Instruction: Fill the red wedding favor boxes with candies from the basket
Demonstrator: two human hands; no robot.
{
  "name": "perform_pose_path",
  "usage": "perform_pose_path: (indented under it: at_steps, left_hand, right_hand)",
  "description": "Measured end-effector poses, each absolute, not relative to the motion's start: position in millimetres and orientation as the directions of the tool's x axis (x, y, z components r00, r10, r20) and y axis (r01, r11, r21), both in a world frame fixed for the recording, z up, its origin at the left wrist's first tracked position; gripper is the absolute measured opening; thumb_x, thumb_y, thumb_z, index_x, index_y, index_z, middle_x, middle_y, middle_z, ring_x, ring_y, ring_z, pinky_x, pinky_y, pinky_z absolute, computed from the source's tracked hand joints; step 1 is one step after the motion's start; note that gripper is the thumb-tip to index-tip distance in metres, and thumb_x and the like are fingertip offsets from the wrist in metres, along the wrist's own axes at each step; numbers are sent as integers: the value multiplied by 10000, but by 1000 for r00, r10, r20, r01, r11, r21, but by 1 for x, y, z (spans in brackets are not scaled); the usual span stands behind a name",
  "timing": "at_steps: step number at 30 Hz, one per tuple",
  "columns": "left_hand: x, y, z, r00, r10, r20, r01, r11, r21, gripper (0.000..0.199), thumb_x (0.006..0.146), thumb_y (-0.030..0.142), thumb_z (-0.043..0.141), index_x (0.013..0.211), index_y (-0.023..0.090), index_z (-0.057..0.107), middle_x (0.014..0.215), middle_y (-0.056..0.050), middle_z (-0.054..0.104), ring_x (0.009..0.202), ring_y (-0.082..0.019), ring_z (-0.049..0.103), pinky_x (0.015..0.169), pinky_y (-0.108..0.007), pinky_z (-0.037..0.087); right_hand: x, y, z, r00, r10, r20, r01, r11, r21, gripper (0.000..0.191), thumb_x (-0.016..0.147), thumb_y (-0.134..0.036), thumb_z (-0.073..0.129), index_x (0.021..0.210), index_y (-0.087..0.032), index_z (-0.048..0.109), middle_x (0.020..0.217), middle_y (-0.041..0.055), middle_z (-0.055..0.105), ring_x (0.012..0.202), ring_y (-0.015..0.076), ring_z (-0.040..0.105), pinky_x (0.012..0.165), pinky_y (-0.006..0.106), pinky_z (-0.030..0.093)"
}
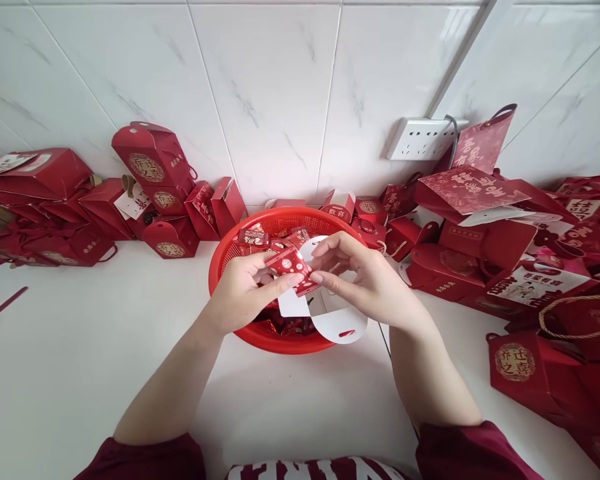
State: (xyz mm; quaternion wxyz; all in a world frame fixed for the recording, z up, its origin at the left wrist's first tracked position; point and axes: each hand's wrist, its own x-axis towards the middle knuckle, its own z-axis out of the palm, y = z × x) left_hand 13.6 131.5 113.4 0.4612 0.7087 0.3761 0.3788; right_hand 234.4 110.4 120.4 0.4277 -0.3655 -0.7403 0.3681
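Both hands are over a round red basket that holds several red wrapped packets. Between thumb and fingers my left hand grips a red packet with white dots. My right hand is curled, its thumb and fingertips touching the packet's right end. Below and behind my right hand lies an unfolded box with a white inside, its flaps spread over the basket; a slot shows in its rounded flap. Whether my right hand also grips the box is hidden.
Red gift boxes stand along the tiled wall on the left. More boxes and bags are piled on the right, near a white power socket. A dark red ribbon lies at the far left.
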Motion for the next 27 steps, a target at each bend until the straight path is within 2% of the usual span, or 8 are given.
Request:
perform_pose_path:
  at_steps: [2, 4, 7, 10, 16, 21, 24, 27]
  left_hand:
    - [13, 131, 116, 445, 860, 250, 287, -401, 870, 202, 879, 338, 703, 1007, 183, 730, 921, -53, 738, 820, -197, 706, 723, -309, 609]
    - [13, 131, 116, 468, 796, 383, 354, -567, 744, 160, 883, 300, 701, 996, 190, 726, 938, -46, 737, 828, -175, 699, 719, -275, 588]
    - [12, 133, 113, 491, 612, 620, 385, -791, 476, 108, 880, 201, 696, 987, 186, 701, 962, -45, 738, 858, -152, 695, 761, -255, 572]
    - [14, 135, 107, 482, 452, 751, 377, -880, 288, 165, 863, 125, 698, 1007, 203, 674, 984, -33, 745, 901, -150, 703, 823, -264, 576]
    - [18, 136, 103, 480, 395, 783, 399, -893, 206, 304, 858, 54, 647, 1090, 249, 632, 1048, -19, 747, 954, -164, 713, 855, -298, 598]
    - [16, 138, 105, 474, 352, 807, 372, -911, 179, 404, 825, -17, 626, 1144, 232, 622, 1082, -47, 738, 1033, -188, 695, 900, -340, 589]
    - [15, 138, 105, 468, 312, 827, 351, -924, 150, 406, 803, -22, 657, 1135, 210, 621, 1020, -36, 744, 983, -178, 700, 873, -314, 583]
    - [13, 135, 106, 450, 385, 806, 366, -902, 227, 377, 815, 66, 705, 1152, 196, 596, 1019, -29, 731, 917, -157, 690, 817, -285, 574]
  right_hand:
    - [235, 112, 121, -379, 842, 385, 252, 494, -832, 199, 942, -303, 647, 1109, -214, 587, 1139, 54, 667, 929, 168, 675, 795, 317, 585]
    - [236, 112, 122, -417, 801, 431, 292, 567, -771, 160, 947, -286, 639, 1090, -214, 620, 1126, 58, 680, 957, 180, 665, 817, 330, 578]
    - [237, 114, 124, -474, 704, 528, 331, 698, -634, 130, 957, -223, 614, 1085, -220, 638, 1097, 59, 690, 1031, 197, 644, 886, 352, 557]
    - [238, 116, 125, -527, 613, 589, 343, 787, -512, 183, 950, -172, 613, 1126, -221, 617, 1143, 68, 671, 1137, 202, 609, 957, 359, 533]
    - [241, 119, 121, -511, 540, 669, 386, 839, -383, 170, 966, -111, 546, 1044, -245, 616, 1160, 68, 650, 1122, 197, 622, 936, 378, 542]
    - [241, 118, 118, -456, 508, 731, 444, 842, -308, 198, 940, -102, 576, 1037, -263, 637, 1193, 77, 608, 1178, 222, 586, 951, 404, 530]
    - [239, 117, 118, -471, 520, 713, 396, 846, -356, 207, 956, -122, 568, 1099, -266, 608, 1165, 64, 646, 1153, 219, 606, 956, 406, 527]
    - [239, 118, 117, -459, 592, 662, 351, 806, -477, 221, 976, -152, 560, 1178, -240, 551, 1126, 59, 670, 1091, 200, 634, 922, 361, 534]
